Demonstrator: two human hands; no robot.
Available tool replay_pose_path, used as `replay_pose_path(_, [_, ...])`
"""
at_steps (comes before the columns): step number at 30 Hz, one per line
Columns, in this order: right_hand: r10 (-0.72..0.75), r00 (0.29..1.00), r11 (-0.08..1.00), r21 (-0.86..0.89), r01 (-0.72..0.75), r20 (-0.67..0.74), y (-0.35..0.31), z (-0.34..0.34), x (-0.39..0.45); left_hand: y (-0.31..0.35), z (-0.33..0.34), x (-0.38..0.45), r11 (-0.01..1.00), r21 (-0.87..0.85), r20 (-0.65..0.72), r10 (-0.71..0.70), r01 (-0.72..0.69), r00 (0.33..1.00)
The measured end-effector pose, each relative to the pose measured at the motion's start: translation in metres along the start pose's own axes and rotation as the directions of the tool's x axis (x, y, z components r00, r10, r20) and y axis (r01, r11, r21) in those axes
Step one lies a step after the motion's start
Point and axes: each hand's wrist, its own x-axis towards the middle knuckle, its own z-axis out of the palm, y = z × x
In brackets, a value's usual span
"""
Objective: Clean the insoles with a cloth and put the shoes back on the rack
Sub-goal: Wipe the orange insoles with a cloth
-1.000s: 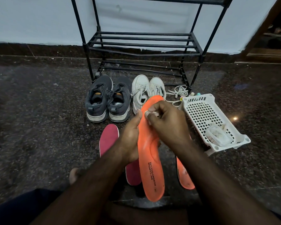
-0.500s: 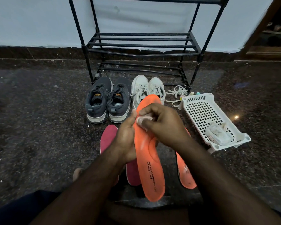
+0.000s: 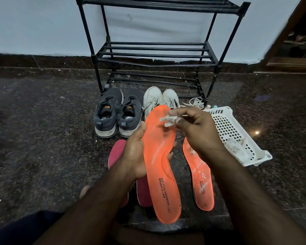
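my left hand [image 3: 133, 152] holds the long orange foam insole [image 3: 160, 161] from below, and my right hand [image 3: 196, 131] fingers pinch the small crumpled white cloth [image 3: 168, 120] at its toe. the other insoles and both pairs of shoes are on the floor, so i think most work is left.

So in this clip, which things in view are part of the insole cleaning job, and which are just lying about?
Job:
- held orange insole, in left hand
- cloth, pinched by right hand
- second orange insole and pink insoles on floor
- grey shoes, white shoes
- rack

Lying about:
- white basket, something pale inside
- loose laces
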Motion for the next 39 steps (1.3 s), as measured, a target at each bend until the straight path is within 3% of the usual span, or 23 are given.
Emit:
replay_pose_path(5, [-0.243,0.969,0.903,-0.374,0.213,-0.034,0.01,0.003,0.0,-0.002,0.0,0.002,0.999,0.005,0.03,-0.032,0.031,0.999])
replay_pose_path(8, [-0.295,0.955,0.852,-0.446,0.274,0.023,0.014,0.012,-0.003,-0.003,0.004,0.001,0.999,-0.021,0.048,-0.031,0.032,0.998])
replay_pose_path(13, [-0.449,0.861,0.669,-0.549,0.502,0.24,0.025,0.039,-0.014,-0.005,0.006,0.0,0.996,-0.041,0.095,-0.069,0.074,0.993])
replay_pose_path(19, [-0.435,0.9,0.71,-0.621,0.332,-0.015,0.028,0.015,0.001,-0.011,0.006,0.003,0.995,0.016,0.073,-0.095,0.094,0.993])
replay_pose_path(24, [-0.431,0.875,0.683,-0.554,0.476,0.221,0.029,0.037,-0.012,-0.007,0.004,0.002,0.993,-0.069,0.09,-0.091,0.097,0.992])
replay_pose_path(30, [-0.425,0.901,0.66,-0.652,0.374,0.086,0.035,0.018,0.0,-0.007,0.005,0.001,0.992,-0.053,0.089,-0.113,0.118,0.99])
replay_pose_path(35, [-0.424,0.871,0.659,-0.575,0.485,0.248,0.03,0.037,-0.015,-0.002,0.003,-0.002,0.989,-0.084,0.062,-0.114,0.119,0.992])
replay_pose_path(39, [-0.462,0.862,0.616,-0.622,0.482,0.21,0.036,0.035,-0.009,-0.006,0.006,-0.002,0.994,-0.062,0.077,-0.087,0.092,0.993])
